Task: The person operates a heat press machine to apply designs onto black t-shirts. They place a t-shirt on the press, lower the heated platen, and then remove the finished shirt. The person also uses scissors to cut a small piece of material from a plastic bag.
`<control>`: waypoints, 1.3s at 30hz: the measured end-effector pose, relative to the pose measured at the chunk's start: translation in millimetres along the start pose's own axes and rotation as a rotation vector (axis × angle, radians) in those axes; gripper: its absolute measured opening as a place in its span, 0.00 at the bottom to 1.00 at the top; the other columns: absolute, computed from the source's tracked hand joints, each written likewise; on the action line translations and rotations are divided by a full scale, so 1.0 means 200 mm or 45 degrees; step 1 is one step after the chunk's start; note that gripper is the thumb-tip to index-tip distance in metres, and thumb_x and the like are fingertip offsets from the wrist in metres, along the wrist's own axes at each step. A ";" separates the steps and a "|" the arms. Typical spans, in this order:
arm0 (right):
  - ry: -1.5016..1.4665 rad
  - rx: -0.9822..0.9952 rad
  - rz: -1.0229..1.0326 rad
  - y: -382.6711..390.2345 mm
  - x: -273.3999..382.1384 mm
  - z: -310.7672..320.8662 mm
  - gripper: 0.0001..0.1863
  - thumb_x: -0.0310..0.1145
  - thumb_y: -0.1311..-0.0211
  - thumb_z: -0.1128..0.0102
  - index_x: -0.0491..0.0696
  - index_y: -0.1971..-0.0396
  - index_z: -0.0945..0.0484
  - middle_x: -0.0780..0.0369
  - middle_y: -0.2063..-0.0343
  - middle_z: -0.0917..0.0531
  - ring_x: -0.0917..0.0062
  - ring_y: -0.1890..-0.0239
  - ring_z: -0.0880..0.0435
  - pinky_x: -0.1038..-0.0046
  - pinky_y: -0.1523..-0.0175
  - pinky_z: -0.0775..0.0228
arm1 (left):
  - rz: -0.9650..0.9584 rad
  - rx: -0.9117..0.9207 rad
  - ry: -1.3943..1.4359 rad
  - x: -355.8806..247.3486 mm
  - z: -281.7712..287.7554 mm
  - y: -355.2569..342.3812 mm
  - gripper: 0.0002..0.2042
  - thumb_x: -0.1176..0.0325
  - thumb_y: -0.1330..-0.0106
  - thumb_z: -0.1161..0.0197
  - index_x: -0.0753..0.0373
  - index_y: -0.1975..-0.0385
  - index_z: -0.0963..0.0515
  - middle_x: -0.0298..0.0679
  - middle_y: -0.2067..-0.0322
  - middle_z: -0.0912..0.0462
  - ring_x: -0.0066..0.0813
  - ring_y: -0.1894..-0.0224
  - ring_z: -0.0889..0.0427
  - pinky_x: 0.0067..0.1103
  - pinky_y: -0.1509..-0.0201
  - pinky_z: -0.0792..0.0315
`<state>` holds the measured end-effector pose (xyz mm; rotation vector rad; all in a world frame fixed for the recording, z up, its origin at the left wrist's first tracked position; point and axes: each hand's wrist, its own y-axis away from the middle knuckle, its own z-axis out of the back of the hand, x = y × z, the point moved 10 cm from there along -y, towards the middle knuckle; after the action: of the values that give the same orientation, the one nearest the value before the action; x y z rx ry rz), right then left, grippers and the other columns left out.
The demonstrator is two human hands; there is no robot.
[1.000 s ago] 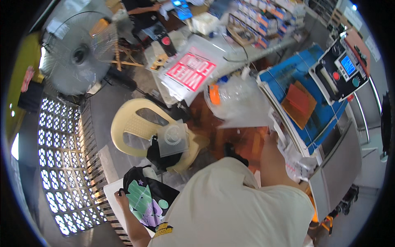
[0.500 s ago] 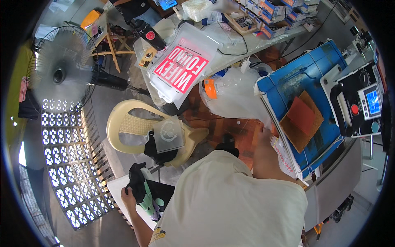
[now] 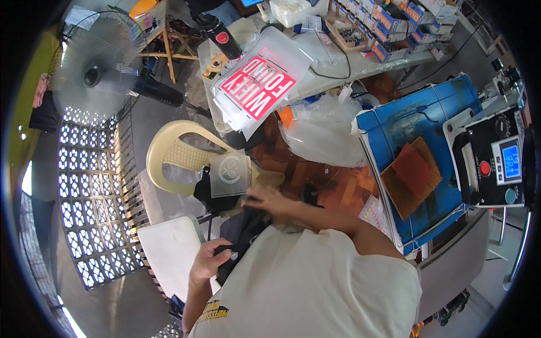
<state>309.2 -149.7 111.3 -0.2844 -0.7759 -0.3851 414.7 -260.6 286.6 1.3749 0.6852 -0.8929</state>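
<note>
The black garment point(image 3: 245, 228) has shifted rightward across the white table point(image 3: 166, 248), and the right hand point(image 3: 269, 203) has come over to the near edge of the cream chair point(image 3: 189, 153). From here I see the left hand point(image 3: 209, 260), nearer than the chair, clenched on the garment; the right's fingers blur, so I cannot tell their grip. The garment bunches just nearside of the chair.
</note>
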 end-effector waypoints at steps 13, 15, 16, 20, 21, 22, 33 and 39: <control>0.111 -0.226 -0.677 1.27 0.28 0.47 0.20 0.35 0.54 0.25 0.41 0.63 0.20 0.47 0.59 0.18 0.49 0.52 0.19 0.54 0.50 0.26 | -0.417 -0.294 -1.122 0.45 0.41 0.11 0.12 0.69 0.47 0.24 0.65 0.65 0.16 0.49 0.66 0.18 0.51 0.59 0.18 0.35 0.55 0.25; 0.254 -0.329 -0.956 1.63 0.37 0.52 0.19 0.31 0.54 0.24 0.40 0.62 0.21 0.47 0.60 0.18 0.49 0.53 0.19 0.54 0.51 0.27 | -0.370 -0.169 -0.979 0.43 0.36 0.05 0.12 0.71 0.49 0.23 0.66 0.66 0.17 0.48 0.67 0.19 0.48 0.61 0.19 0.33 0.56 0.26; 0.349 -0.386 -1.100 1.79 0.51 0.59 0.19 0.28 0.54 0.24 0.40 0.61 0.21 0.48 0.62 0.17 0.49 0.55 0.19 0.55 0.53 0.27 | -0.334 -0.105 -0.893 0.45 0.32 0.02 0.12 0.72 0.49 0.22 0.66 0.67 0.17 0.47 0.68 0.19 0.47 0.62 0.19 0.32 0.57 0.26; 0.136 -0.756 -1.518 2.31 1.03 0.66 0.18 0.23 0.57 0.23 0.40 0.63 0.20 0.52 0.71 0.15 0.60 0.67 0.16 0.64 0.58 0.27 | -0.776 0.009 -0.735 0.25 0.20 0.06 0.10 0.77 0.51 0.24 0.68 0.75 0.22 0.41 0.70 0.19 0.33 0.63 0.19 0.27 0.58 0.27; 0.066 -0.690 -1.542 2.43 1.09 0.61 0.20 0.24 0.58 0.22 0.40 0.62 0.19 0.55 0.72 0.16 0.65 0.66 0.16 0.66 0.58 0.27 | -0.735 0.074 -0.667 0.20 0.14 0.08 0.09 0.77 0.50 0.27 0.68 0.74 0.22 0.41 0.70 0.20 0.32 0.64 0.20 0.27 0.58 0.27; -0.003 -0.628 -1.576 2.58 1.14 0.54 0.22 0.25 0.59 0.21 0.40 0.61 0.19 0.58 0.72 0.16 0.70 0.65 0.17 0.68 0.57 0.26 | -0.694 0.153 -0.597 0.17 0.07 0.07 0.07 0.77 0.48 0.29 0.68 0.74 0.22 0.40 0.70 0.21 0.31 0.65 0.21 0.28 0.57 0.27; -0.252 -1.653 -1.147 3.57 1.97 0.38 0.23 0.44 0.40 0.26 0.42 0.55 0.22 0.64 0.62 0.17 0.77 0.59 0.19 0.76 0.47 0.28 | -0.285 1.278 -1.195 0.44 -1.10 0.23 0.12 0.60 0.35 0.30 0.63 0.64 0.16 0.36 0.57 0.18 0.27 0.54 0.20 0.26 0.51 0.26; -0.181 -2.256 -1.379 4.12 2.23 0.18 0.12 0.35 0.31 0.35 0.43 0.57 0.24 0.63 0.57 0.23 0.79 0.55 0.25 0.76 0.47 0.33 | -0.525 1.353 0.088 -0.12 -1.71 0.33 0.12 0.75 0.45 0.25 0.65 0.66 0.21 0.37 0.60 0.18 0.27 0.54 0.21 0.24 0.49 0.27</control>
<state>936.3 497.1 371.4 -1.5585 -0.4568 -2.0834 490.2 79.4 307.4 2.2407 0.5578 -1.6790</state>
